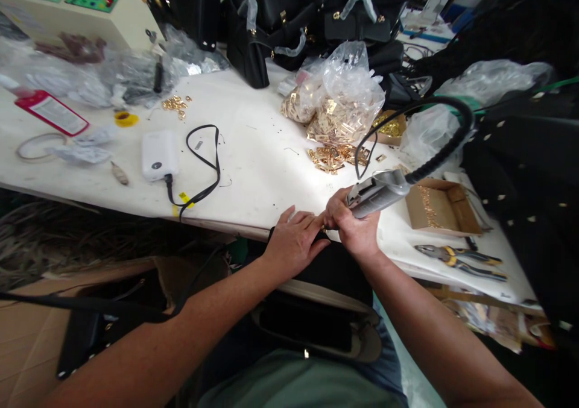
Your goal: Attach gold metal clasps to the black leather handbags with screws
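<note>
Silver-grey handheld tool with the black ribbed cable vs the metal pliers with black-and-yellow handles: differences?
- Support: the silver-grey handheld tool is gripped in the right hand; the metal pliers with black-and-yellow handles lie on the white table.
- Connection: a black ribbed cable runs from the tool; the pliers have none.
- Shape: the tool has one thick body; the pliers have two slim handles.

Shared: both are hand-operated tools.

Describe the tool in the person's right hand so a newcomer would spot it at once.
Start at the white table and go to its near edge, right of centre. There the right hand grips the tool, a silver-grey body slanting up to the right. Unlike the pliers lying nearby, it trails a thick black ribbed cable.
</note>
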Action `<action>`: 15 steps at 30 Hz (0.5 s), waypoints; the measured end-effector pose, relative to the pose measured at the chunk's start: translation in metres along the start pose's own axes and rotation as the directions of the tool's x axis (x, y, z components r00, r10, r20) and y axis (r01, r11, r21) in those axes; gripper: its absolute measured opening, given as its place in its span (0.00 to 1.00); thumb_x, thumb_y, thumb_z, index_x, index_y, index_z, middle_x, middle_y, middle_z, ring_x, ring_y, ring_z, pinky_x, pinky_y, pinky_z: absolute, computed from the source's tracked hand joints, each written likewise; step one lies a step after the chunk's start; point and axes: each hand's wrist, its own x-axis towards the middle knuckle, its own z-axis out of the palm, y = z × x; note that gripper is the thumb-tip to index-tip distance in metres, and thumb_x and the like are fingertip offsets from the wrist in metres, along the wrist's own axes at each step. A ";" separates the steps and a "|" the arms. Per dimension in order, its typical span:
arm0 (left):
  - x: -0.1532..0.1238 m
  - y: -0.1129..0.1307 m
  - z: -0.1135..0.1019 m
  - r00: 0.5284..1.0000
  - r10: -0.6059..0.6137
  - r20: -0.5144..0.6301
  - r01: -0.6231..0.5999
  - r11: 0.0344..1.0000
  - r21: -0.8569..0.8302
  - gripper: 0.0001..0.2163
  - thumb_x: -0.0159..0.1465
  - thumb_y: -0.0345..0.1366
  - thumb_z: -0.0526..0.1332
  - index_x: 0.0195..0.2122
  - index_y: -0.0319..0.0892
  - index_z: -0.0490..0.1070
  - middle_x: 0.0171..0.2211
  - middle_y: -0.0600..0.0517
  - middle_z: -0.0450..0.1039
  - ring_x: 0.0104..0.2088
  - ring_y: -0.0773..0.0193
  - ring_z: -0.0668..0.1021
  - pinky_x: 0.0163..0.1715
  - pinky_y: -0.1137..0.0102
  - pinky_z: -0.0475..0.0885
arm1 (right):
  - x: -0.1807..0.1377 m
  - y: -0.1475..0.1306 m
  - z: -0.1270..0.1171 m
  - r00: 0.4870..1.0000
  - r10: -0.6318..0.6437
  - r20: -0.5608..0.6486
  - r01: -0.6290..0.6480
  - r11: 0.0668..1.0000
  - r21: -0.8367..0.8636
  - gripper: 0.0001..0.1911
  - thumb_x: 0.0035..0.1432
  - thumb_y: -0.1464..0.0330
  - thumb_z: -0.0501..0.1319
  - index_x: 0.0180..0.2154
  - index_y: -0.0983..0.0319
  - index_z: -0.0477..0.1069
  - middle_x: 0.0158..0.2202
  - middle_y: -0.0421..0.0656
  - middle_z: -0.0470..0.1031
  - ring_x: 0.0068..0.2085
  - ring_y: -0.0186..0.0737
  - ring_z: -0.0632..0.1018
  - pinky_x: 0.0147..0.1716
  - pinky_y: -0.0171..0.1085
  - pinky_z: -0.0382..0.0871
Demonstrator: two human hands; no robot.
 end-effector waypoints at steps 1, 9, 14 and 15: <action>0.000 0.000 0.000 1.000 0.000 -0.002 0.000 1.000 0.000 0.18 0.70 0.46 0.60 0.58 0.46 0.68 0.54 0.47 0.77 0.56 0.52 0.75 0.66 0.49 0.59 | 0.000 -0.001 0.001 0.998 -0.058 0.017 0.058 0.997 -0.042 0.17 0.52 0.63 0.69 0.20 0.58 0.63 0.20 0.35 0.63 0.22 0.32 0.66 0.22 0.35 0.69; 0.001 0.000 0.000 1.000 -0.006 -0.003 0.006 1.000 -0.013 0.17 0.70 0.46 0.61 0.57 0.45 0.68 0.52 0.47 0.77 0.56 0.53 0.75 0.65 0.49 0.59 | 0.001 0.000 0.002 0.993 -0.116 0.035 0.118 0.990 -0.075 0.17 0.54 0.63 0.68 0.20 0.58 0.63 0.20 0.35 0.64 0.21 0.32 0.66 0.21 0.34 0.67; 0.000 0.000 0.000 1.000 -0.004 -0.012 0.004 1.000 -0.020 0.16 0.70 0.46 0.61 0.55 0.46 0.69 0.52 0.48 0.77 0.56 0.53 0.75 0.66 0.49 0.59 | 0.007 0.009 -0.002 0.992 -0.125 0.024 0.127 0.989 -0.072 0.17 0.55 0.57 0.70 0.26 0.59 0.68 0.19 0.34 0.65 0.20 0.32 0.67 0.21 0.34 0.69; 0.000 -0.001 0.000 1.000 -0.003 -0.014 0.002 1.000 -0.022 0.16 0.70 0.45 0.62 0.56 0.46 0.69 0.52 0.48 0.77 0.56 0.53 0.75 0.66 0.49 0.58 | 0.008 0.010 -0.003 0.993 -0.119 0.027 0.120 0.991 -0.062 0.18 0.53 0.55 0.72 0.27 0.60 0.70 0.19 0.34 0.66 0.20 0.32 0.67 0.21 0.34 0.69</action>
